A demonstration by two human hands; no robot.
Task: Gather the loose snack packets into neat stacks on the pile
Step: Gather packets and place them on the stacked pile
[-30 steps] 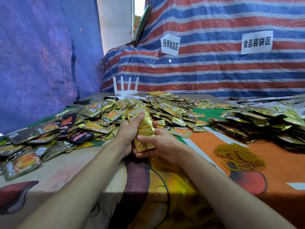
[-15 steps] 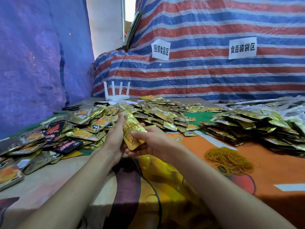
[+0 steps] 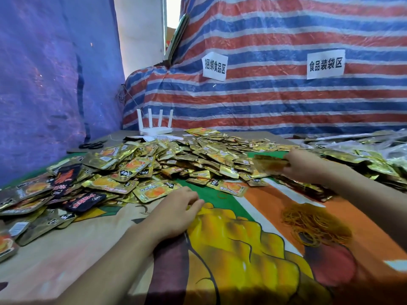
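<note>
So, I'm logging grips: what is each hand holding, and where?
The right hand pinches the gold packets by one end; the left hand holds nothing.

Motion blur smears the packets (image 3: 269,165) in the right hand (image 3: 306,166); the left edge crops the loose pile (image 3: 154,164).

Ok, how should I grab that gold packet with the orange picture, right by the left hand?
Probably pinch the gold packet by its near edge, coming from your side. It lies flat at the front of the heap, and other packets seem to overlap its far edge, so the near edge looks free.
</note>
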